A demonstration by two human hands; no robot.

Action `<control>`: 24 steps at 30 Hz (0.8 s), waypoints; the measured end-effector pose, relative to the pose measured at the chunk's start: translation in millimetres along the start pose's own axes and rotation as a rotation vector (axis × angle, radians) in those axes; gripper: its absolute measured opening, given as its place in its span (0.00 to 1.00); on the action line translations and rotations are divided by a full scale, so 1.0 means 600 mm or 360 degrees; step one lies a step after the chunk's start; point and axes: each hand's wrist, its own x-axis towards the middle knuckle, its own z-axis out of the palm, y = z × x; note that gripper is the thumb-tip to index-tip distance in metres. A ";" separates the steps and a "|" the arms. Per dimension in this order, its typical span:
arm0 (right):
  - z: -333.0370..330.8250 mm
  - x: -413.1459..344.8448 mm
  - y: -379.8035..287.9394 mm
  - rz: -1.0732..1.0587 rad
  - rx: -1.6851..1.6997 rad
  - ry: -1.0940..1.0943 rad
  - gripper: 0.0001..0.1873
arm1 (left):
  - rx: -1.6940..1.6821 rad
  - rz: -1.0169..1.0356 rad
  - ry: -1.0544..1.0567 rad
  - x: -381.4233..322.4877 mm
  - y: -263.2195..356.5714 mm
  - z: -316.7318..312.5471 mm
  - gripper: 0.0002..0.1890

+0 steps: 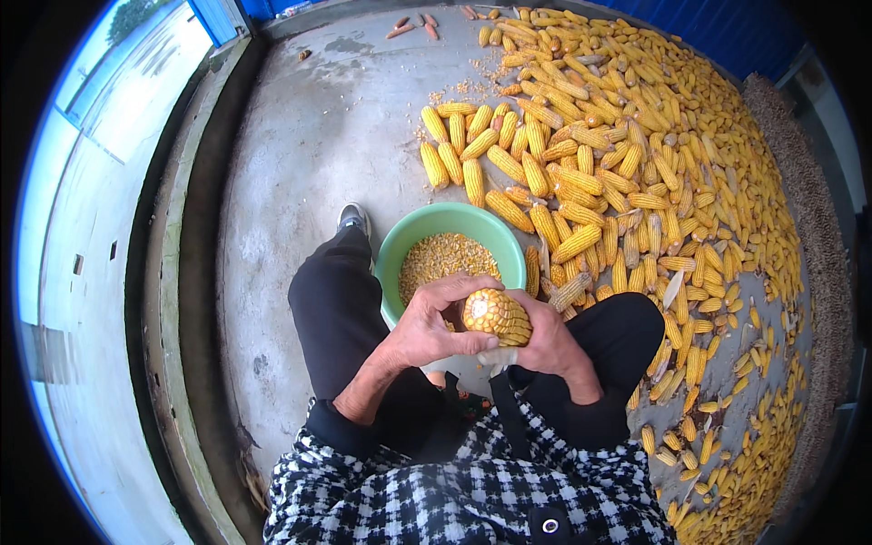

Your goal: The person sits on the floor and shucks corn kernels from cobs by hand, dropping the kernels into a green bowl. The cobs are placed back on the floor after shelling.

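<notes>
Between my two hands is a yellow ear of corn (pixel 503 320), its pale butt end turned up towards me. My left hand (pixel 443 317) grips it from the left, thumb along the lower side and fingers over the far side. Around its right side closes my right hand (pixel 548 334), which hides part of the ear. Something whitish shows under the right hand, too unclear to name. Just beyond the hands stands a green plastic basin (pixel 409 225), holding loose corn kernels (pixel 446 259). The hands cover part of its near rim.
A large heap of corn ears (pixel 613 150) spreads over the concrete floor (pixel 293 136) to the right and far side. Several bare cobs (pixel 412 27) lie at the far end. Scattered kernels (pixel 466 88) dot the floor. A raised concrete sill (pixel 177 272) runs along the left.
</notes>
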 end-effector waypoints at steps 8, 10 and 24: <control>0.062 -0.009 0.046 0.0216 0.0179 0.0368 0.32 | 0.0211 0.0262 0.0111 0.006 -0.039 0.037 0.28; 0.080 -0.003 0.051 0.0251 0.0166 0.0472 0.32 | -0.0218 0.0007 0.0295 0.004 -0.059 0.054 0.25; 0.188 0.004 0.100 0.0494 -0.0530 0.0391 0.32 | -0.1102 -0.0878 0.1239 0.021 -0.190 0.038 0.15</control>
